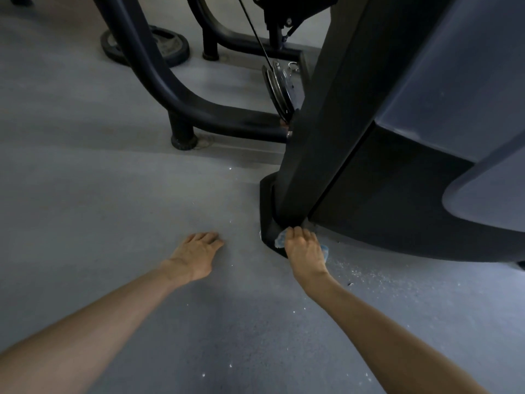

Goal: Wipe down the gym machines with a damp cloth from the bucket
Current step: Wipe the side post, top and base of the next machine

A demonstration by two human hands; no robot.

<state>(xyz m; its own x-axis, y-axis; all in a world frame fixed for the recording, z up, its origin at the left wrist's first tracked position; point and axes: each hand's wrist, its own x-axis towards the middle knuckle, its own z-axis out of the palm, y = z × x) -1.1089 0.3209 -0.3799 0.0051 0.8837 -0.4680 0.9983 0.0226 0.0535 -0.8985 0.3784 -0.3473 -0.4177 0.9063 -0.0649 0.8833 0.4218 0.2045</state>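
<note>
1. Locate the cloth: pale blue, bunched under the right hand, at the near corner of the machine's black base foot, down at floor level.
2. Check the grip: right hand grasping the cloth, fingers bent over it, fingertips at the seam between the foot and the upright column.
3. Check the left hand: released, fingers laid flat on the floor, holding nothing, apart from the foot's near edge. Use it as a brace.
4. Press the cloth into the seam, a likely dust trap, and draw it along the foot's edge in one direction. Avoid scrubbing back and forth.
5. Turn the cloth to a clean face before working up the column and across the grey shroud panel.
6. Stay clear of the pulley and cable behind the column. Probable snag point for loose cloth.
7. Avoid dragging the white specks, scattered on the floor along the base's near edge, onto wiped surfaces.
8. Containers: no bucket in view, so cannot tell its place, fill or water condition. Cannot tell the cloth's dampness either. Return to the bucket to rinse and wring once the cloth looks soiled.
</note>
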